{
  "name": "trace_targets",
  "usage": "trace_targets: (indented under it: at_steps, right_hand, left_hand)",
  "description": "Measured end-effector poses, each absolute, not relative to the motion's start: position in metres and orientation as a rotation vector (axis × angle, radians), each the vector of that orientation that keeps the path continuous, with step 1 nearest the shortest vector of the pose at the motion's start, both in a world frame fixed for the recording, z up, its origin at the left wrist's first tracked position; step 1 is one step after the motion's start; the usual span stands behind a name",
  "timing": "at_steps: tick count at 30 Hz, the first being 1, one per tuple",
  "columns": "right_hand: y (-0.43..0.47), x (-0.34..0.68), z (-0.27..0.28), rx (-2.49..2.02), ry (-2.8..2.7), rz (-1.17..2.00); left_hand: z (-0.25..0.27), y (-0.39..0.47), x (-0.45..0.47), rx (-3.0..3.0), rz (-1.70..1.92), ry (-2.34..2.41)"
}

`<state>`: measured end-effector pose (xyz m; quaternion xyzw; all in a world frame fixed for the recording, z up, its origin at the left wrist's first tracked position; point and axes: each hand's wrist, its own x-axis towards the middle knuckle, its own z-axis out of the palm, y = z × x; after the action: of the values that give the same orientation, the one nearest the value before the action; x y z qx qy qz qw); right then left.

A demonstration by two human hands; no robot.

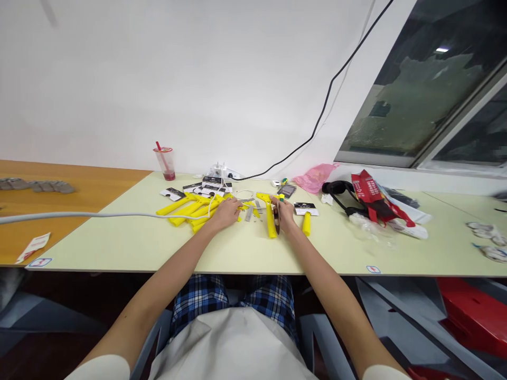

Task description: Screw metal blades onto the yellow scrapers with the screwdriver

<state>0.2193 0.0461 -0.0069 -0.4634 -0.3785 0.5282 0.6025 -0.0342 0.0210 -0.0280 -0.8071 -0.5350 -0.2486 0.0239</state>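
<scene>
My left hand (227,213) is at the right end of a pile of yellow scraper handles (186,210), its fingers bent together over small pieces; what they pinch, if anything, is hidden. Metal blades (249,213) and small yellow pieces lie just right of its fingertips. In my right hand (285,214) is a slim dark tool (277,224); its kind is unclear, and a yellow-green end shows by the fingers. Close against that hand's left side, a yellow T-shaped scraper (270,219) lies with its handle toward me. To its right is another yellow handle (306,224) with a black-and-white card (306,209).
Black-and-white cards (212,186) and a plug adapter (218,170) lie behind the pile. A drink cup (165,163) stands at back left. A white cable (99,215) crosses the left side. Pink plastic (316,178), black headphones (339,188) and a red bag (370,194) are on the right.
</scene>
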Motion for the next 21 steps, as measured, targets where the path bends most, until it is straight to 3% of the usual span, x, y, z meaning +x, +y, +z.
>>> trace_targets:
  at_steps: [21]
  right_hand:
    - [0.0386, 0.215, -0.0063, -1.104, -0.947, 1.237]
  left_hand:
    - [-0.0318, 0.016, -0.03, -2.591, -0.717, -1.595]
